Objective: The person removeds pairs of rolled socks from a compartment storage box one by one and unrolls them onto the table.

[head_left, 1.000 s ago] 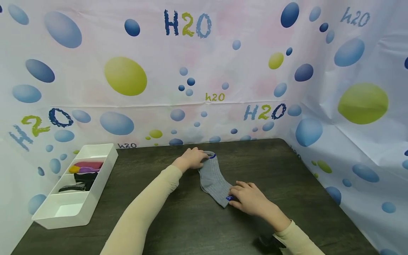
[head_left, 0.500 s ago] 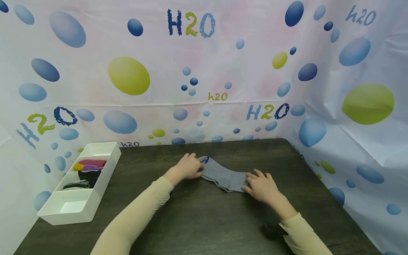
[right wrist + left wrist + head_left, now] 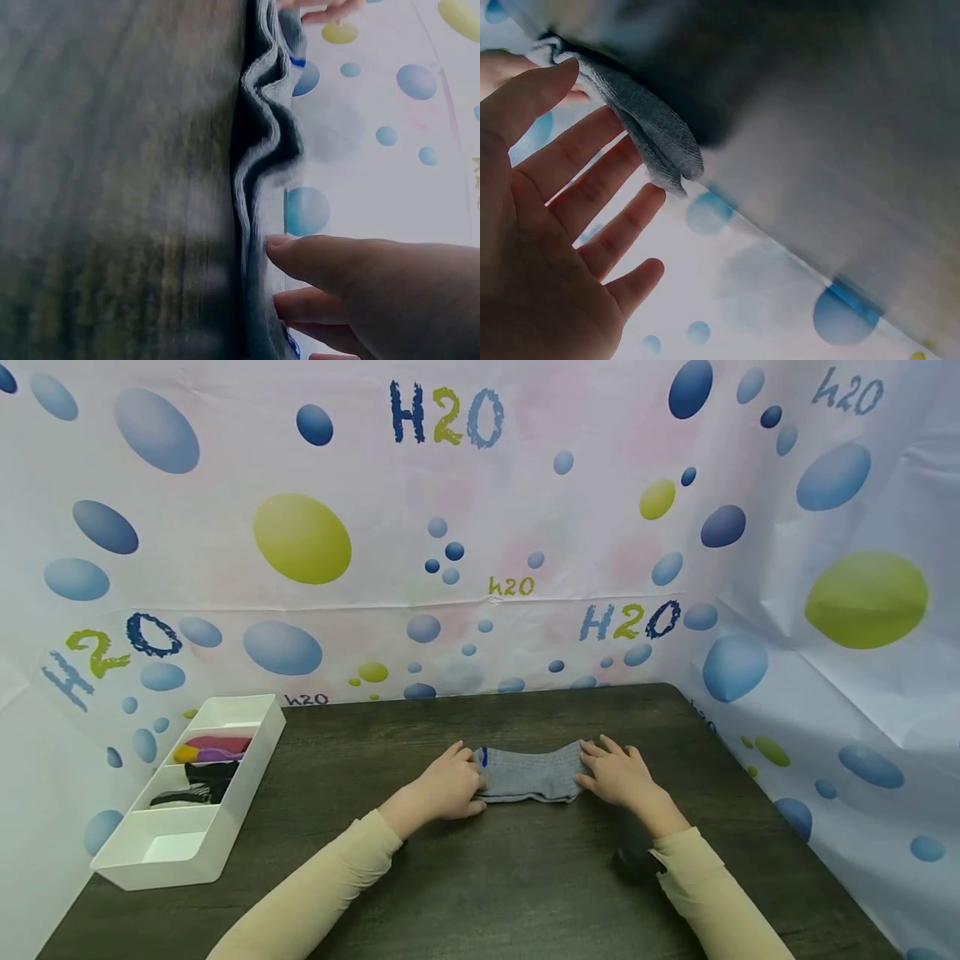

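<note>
A grey ribbed sock (image 3: 532, 775) lies crosswise on the dark tabletop, with a blue mark near its left end. Wavy layers show along the near edge of the sock (image 3: 264, 187) in the right wrist view; whether it is one sock or two stacked, I cannot tell. My left hand (image 3: 446, 783) touches the left end, and in the left wrist view the left hand (image 3: 562, 202) has spread, nearly straight fingers against the fabric. At the opposite end, my right hand (image 3: 621, 774) rests its thumb and fingertips on the sock.
A white divided tray (image 3: 225, 852) stands at the table's left, holding pink, yellow and purple items (image 3: 213, 747) and black ones (image 3: 198, 783) in separate compartments. Behind the wooden table (image 3: 487, 893) hangs a bubble-printed sheet (image 3: 360, 485). A dark blurred object (image 3: 630, 864) is below my right wrist.
The sock has turned from slanting away to lying crosswise between my hands. My left hand has come nearer to me, and my right hand has shifted right and away.
</note>
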`<state>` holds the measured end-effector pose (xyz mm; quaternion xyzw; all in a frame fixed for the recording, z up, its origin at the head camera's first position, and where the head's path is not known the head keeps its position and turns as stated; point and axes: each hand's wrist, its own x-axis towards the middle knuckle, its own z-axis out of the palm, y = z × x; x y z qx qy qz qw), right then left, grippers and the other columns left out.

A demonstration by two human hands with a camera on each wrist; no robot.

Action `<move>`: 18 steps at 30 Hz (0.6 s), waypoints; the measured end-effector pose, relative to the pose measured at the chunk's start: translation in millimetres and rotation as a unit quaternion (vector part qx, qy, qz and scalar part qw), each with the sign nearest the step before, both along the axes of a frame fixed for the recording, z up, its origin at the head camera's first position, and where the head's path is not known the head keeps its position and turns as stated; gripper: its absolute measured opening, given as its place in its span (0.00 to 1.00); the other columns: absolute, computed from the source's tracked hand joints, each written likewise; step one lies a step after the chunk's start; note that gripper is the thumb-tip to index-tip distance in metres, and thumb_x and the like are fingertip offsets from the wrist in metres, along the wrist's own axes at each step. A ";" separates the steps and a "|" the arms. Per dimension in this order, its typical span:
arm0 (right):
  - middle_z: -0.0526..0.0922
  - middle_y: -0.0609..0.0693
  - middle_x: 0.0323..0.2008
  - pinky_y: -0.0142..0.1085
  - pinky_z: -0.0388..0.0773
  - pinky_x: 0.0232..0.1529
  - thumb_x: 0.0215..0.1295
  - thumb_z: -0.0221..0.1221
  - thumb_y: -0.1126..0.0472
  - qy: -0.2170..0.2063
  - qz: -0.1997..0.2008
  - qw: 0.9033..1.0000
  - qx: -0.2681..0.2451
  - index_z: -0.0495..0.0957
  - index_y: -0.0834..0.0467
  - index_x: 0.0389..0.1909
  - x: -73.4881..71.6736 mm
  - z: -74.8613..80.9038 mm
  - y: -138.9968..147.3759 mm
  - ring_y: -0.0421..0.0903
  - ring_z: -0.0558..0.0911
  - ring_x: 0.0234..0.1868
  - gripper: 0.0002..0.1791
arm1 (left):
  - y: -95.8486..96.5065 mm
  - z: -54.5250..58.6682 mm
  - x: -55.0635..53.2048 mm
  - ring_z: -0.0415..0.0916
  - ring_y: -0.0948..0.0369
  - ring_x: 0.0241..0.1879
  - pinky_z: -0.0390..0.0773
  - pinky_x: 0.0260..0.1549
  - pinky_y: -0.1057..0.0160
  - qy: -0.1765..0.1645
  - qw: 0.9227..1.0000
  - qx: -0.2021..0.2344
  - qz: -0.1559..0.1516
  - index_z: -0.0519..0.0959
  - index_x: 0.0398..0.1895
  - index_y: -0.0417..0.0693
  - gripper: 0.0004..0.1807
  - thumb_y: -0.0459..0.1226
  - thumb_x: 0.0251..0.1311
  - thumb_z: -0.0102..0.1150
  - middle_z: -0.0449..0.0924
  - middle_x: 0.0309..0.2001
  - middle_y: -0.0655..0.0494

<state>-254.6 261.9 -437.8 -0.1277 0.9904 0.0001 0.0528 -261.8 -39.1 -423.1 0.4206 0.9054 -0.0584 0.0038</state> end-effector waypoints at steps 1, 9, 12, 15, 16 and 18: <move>0.64 0.54 0.73 0.65 0.57 0.65 0.70 0.54 0.44 0.000 0.001 1.000 -0.001 0.70 0.58 0.67 -2.2 -0.4 0.1 0.62 0.57 0.75 0.31 | 0.8 0.1 3.8 0.72 0.54 0.57 0.58 0.70 0.43 -0.002 1.000 0.005 -0.005 0.86 0.44 0.59 0.15 0.53 0.62 0.61 0.85 0.46 0.61; 0.62 0.55 0.73 0.65 0.57 0.66 0.71 0.53 0.45 -0.004 0.015 1.000 0.001 0.68 0.59 0.68 -15.1 -0.2 -4.5 0.63 0.56 0.75 0.31 | 10.8 -3.5 28.5 0.72 0.57 0.54 0.61 0.69 0.44 0.018 0.998 0.013 -0.057 0.86 0.41 0.61 0.14 0.55 0.62 0.59 0.84 0.42 0.64; 0.62 0.55 0.74 0.65 0.57 0.66 0.71 0.53 0.45 -0.008 0.018 1.000 0.000 0.67 0.58 0.69 -20.3 -0.8 -6.3 0.62 0.55 0.75 0.31 | 15.4 -5.5 35.7 0.72 0.59 0.52 0.63 0.68 0.45 0.024 0.997 0.017 -0.078 0.86 0.42 0.62 0.14 0.55 0.63 0.58 0.84 0.42 0.65; 0.61 0.54 0.74 0.65 0.58 0.66 0.71 0.53 0.46 -0.006 0.028 1.000 0.000 0.67 0.58 0.69 -25.9 -2.3 -8.1 0.62 0.55 0.75 0.31 | 20.2 -5.8 42.9 0.73 0.61 0.51 0.64 0.67 0.46 0.018 0.996 0.018 -0.090 0.86 0.43 0.63 0.15 0.56 0.63 0.57 0.84 0.43 0.67; 0.61 0.54 0.74 0.65 0.58 0.66 0.71 0.53 0.46 -0.005 0.032 0.999 -0.002 0.67 0.58 0.69 -27.8 -2.9 -8.7 0.62 0.55 0.75 0.31 | 21.7 -5.4 45.3 0.73 0.61 0.51 0.65 0.67 0.46 0.013 0.995 0.019 -0.093 0.85 0.44 0.63 0.15 0.56 0.63 0.57 0.84 0.44 0.67; 0.61 0.54 0.74 0.66 0.58 0.66 0.71 0.53 0.47 0.002 0.043 0.999 -0.007 0.67 0.57 0.69 -31.5 -3.8 -9.9 0.62 0.56 0.75 0.31 | 24.5 -4.2 50.0 0.73 0.62 0.53 0.65 0.67 0.46 0.000 0.995 0.018 -0.096 0.84 0.47 0.64 0.16 0.56 0.64 0.56 0.83 0.46 0.68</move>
